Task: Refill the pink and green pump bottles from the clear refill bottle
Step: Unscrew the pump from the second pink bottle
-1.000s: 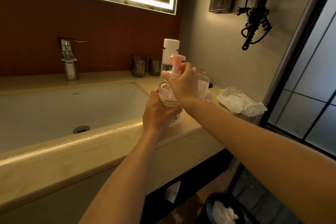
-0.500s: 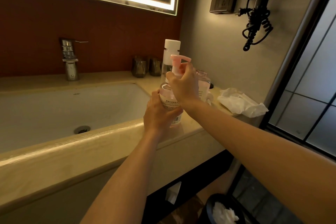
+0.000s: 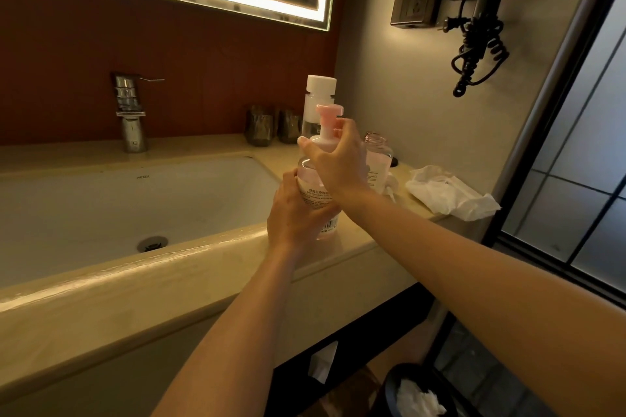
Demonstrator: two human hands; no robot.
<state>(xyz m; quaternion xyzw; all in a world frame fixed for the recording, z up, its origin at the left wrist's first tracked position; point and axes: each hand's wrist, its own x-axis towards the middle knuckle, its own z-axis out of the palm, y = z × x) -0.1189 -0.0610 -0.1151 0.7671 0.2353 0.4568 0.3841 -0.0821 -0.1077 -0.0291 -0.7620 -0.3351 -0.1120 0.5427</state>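
**Pink bottle (image 3: 318,193): grip and handling**

Upright on bench (image 3: 359,247) just right of sink (image 3: 101,206), in front of refill bottle (image 3: 320,91). Gripped round body by left hand (image 3: 294,210), clasped at pump (image 3: 328,125) base by curled right hand (image 3: 338,162) fingers (image 3: 315,154). Probably light, stiff plastic, slick if soapy: hold at label, twist at collar. Glossy stone bench, dim bathroom.

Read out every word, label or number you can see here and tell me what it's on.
"HEGII", faint, on the sink wall.
Pink bottle label: Chinese characters and finer lines, too blurred to read.
Barcode on that bottle: digits too small.
Open bottle behind: label print unreadable.
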